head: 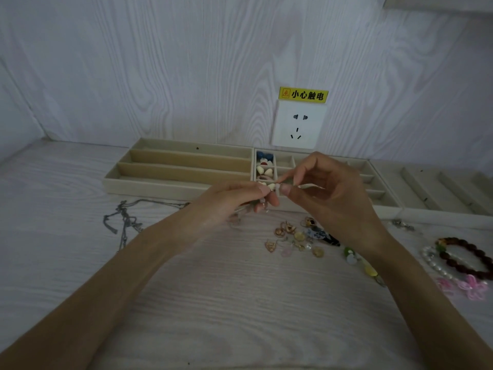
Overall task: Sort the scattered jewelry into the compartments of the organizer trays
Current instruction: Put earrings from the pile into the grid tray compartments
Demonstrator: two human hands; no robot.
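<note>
My left hand (240, 200) and my right hand (325, 190) meet above the front edge of the middle tray (378, 194), both pinching a small white-beaded earring (276, 186). The tray's left column holds blue, red and cream pieces (264, 166). The long-slot tray (160, 169) on the left holds nothing visible. Loose gold earrings and charms (290, 237) lie on the table just below my hands. A silver chain necklace (125, 220) lies at the left.
A third tray with ridged rows (437, 190) stands at the right. A dark bead bracelet (469, 257), a pearl bracelet (432, 260), pink flower pieces (469, 287) and a green-yellow bead string (362, 263) lie at the right. A wall socket (298, 124) sits behind the trays.
</note>
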